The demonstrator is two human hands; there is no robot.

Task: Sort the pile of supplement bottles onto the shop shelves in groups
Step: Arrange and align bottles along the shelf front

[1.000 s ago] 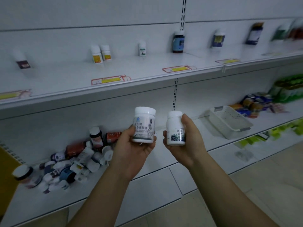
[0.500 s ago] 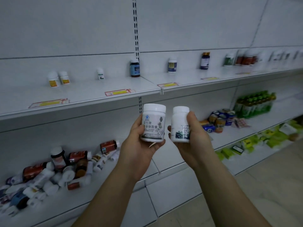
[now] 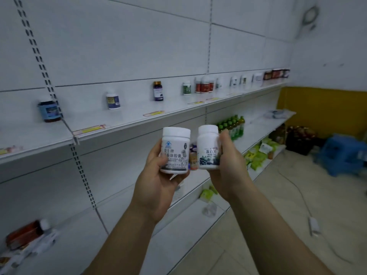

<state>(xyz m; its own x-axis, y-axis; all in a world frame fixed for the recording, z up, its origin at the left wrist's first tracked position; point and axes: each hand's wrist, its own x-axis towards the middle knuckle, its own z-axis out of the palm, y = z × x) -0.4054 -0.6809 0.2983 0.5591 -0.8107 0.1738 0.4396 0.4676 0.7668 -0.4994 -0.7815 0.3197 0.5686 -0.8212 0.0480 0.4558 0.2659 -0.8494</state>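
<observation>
While left hand [image 3: 156, 187] fingers [image 3: 156, 162] clasp wide bottle [image 3: 175, 151], right hand [image 3: 228, 175] fingers [image 3: 225, 136] clasp slim bottle [image 3: 208, 149], green drinks [image 3: 232, 126] behind

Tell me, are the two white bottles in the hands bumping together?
Apart. The head view shows a clear gap between the wide white bottle in the left hand and the slim white bottle in the right hand.

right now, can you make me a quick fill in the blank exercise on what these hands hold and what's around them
1. The left hand holds the wider white bottle, the right hand the narrower white bottle; both caps are ____.
2. On the upper shelf, the blue-labelled bottle stands ____, not on its side.
3. The plastic stool on the floor is ____.

Missing words: white, upright, blue.
</observation>
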